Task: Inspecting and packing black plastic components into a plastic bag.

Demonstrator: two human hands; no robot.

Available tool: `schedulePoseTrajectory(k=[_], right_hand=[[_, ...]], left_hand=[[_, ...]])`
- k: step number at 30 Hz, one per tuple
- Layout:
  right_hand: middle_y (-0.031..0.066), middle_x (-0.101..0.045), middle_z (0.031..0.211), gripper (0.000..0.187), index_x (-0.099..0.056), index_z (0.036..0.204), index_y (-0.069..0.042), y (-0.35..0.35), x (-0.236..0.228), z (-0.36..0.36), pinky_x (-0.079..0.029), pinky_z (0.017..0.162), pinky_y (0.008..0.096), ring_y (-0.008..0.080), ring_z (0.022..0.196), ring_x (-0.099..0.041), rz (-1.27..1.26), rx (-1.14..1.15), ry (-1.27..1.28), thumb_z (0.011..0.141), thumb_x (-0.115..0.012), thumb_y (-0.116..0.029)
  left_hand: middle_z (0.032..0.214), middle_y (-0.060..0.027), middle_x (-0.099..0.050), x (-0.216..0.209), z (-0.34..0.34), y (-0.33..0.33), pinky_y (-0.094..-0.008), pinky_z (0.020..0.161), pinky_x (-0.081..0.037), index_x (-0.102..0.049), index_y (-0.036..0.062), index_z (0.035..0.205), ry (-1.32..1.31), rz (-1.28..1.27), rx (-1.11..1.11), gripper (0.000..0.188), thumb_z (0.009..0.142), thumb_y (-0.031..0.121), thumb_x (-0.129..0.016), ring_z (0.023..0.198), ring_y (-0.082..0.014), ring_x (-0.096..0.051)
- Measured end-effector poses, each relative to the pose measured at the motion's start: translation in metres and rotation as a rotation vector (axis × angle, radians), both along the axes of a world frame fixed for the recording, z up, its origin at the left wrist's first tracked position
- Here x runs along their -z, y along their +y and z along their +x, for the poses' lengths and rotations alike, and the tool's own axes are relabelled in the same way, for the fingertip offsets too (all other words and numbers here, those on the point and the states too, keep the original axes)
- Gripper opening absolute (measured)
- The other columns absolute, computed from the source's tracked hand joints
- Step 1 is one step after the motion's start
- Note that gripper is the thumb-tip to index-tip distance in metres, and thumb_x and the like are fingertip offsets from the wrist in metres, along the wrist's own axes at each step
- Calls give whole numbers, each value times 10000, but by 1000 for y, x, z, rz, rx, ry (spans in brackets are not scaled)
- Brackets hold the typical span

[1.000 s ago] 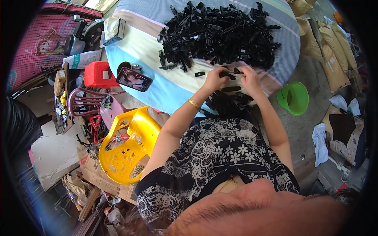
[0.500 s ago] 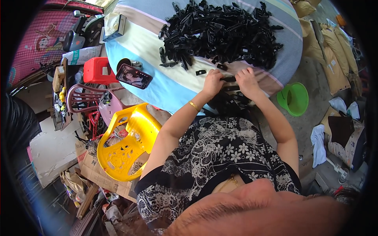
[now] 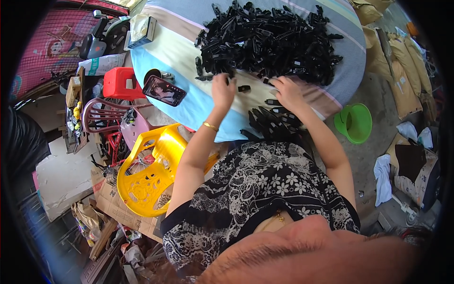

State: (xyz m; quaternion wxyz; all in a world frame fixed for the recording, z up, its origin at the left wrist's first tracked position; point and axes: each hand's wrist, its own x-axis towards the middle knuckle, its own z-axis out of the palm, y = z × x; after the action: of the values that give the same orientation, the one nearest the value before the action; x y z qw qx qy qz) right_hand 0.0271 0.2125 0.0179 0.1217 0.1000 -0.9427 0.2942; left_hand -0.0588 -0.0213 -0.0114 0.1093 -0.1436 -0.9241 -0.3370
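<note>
Hands split up, near bunch let go.
So the left hand (image 3: 223,90) has been swung out left, up to the near edge of the big black pile (image 3: 269,42); whether anything's been grabbed can't be told. The right hand (image 3: 287,91) has been shifted up too, fingertips now brought to a small dark piece by the pile. The loose black piece (image 3: 244,88) is now flanked by both hands, and more of the near bunch (image 3: 272,122) has been uncovered.
</note>
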Motion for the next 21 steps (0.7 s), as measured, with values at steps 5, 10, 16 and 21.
schedulePoseTrajectory(k=[5,10,16,21], right_hand=[[56,-543,824,256,-627,946,-90,-16,32,-19,-476,648,347,253,842,-540,231,39,55,691,-637,-106],[54,-562,840,195,-670,862,-91,0,32,2,-469,694,356,251,857,-528,64,-47,42,673,-634,-61],[66,-579,830,187,-681,872,-107,4,26,24,-456,717,381,274,844,-532,-41,-136,-147,696,-632,-68],[146,-615,822,149,-611,890,-59,1,24,23,-455,702,443,336,814,-571,-90,-28,-145,755,-588,-117]], left_hand=[[876,-203,-582,2,-14,-5,-444,732,-448,-525,14,915,-282,-64,-147,328,768,263,-680,835,-379,-564],[715,-201,-619,-2,12,-15,-463,658,-467,-533,-16,827,-349,-47,-142,286,783,248,-636,701,-383,-603],[746,-165,-631,-9,53,-2,-372,655,-489,-619,-4,941,-536,118,316,202,828,162,-604,682,-316,-616],[1221,-118,-484,-24,30,1,-382,893,-425,-579,140,1146,9,-307,495,454,708,24,-566,1093,-311,-459]])
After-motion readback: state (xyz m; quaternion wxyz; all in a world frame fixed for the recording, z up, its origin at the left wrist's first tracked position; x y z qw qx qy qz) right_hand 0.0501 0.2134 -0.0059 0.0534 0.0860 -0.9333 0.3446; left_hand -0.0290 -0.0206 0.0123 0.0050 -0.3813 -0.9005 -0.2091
